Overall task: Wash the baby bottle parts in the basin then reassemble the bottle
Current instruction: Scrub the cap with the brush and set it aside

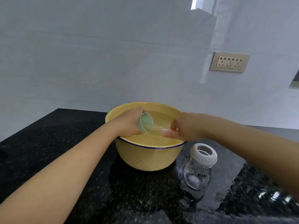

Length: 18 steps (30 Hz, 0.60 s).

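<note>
Two bare hands work over a yellow basin (146, 157) with a blue rim, which stands on a black speckled worktop (48, 143) against a pale wall. The basin holds water nearly to the brim. The left hand (129, 122) grips a mint-green cap (145, 123), its fingers curled around the outside, and holds it tilted just above the water with the open mouth facing right and toward the viewer. A thin stream of water runs from the cap's lip toward the right hand (184, 126). That hand hangs over the near right part of the basin with its fingers (168, 131) pressed together in a pinch on something small and pale; the part is blurred and washed over by the stream, so I cannot tell what it is. Just beside the basin, to its right and nearer the viewer, the clear bottle (198, 171) stands upright on the wet worktop, apart from both hands. A white screw ring (204, 153) sits on its neck, and the mouth is open. Dark lettering shows on the bottle's side. A beige triple socket (229, 62) is set in the wall above and to the right.
</note>
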Tool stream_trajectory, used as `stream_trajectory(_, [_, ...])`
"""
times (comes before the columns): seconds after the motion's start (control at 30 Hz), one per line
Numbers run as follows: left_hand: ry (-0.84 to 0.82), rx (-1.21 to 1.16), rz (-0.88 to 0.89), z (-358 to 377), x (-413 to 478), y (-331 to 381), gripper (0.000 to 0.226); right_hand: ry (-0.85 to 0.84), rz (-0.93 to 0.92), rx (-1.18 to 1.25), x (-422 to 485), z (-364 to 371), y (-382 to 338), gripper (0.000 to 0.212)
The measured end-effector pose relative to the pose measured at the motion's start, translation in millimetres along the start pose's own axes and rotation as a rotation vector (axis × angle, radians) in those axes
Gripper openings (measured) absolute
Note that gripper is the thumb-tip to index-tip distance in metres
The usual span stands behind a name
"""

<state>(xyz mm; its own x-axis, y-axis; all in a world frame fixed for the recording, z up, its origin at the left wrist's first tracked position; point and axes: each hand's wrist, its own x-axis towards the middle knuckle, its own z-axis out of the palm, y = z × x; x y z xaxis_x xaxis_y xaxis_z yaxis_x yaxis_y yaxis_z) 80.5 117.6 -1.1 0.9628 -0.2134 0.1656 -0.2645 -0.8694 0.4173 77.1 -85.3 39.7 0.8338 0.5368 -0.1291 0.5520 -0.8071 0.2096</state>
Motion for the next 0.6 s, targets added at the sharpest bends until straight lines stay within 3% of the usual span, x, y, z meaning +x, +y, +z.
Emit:
stream_trajectory(0.07, [0.022, 0.013, -0.004, 0, 0, 0, 0.068, -0.070, -0.005, 0.007, -2, -6, -5, 0.072])
stream_trajectory(0.17, [0.049, 0.033, -0.010, 0, 0, 0, 0.069, -0.098, -0.045, -0.051, -2, -14, -14, 0.050])
stream_trajectory(0.27, [0.044, 0.048, -0.013, 0, 1, -1, 0.067, 0.058, -0.095, -0.152, -1, -19, -21, 0.030])
stream_trajectory(0.37, [0.030, 0.053, -0.012, 1, 2, -2, 0.066, 0.222, -0.106, -0.151, -3, -28, -26, 0.023])
stream_trajectory(0.6, [0.015, 0.027, 0.004, 0, 3, -2, 0.071, 0.388, -0.048, 0.184, -3, -29, -9, 0.027])
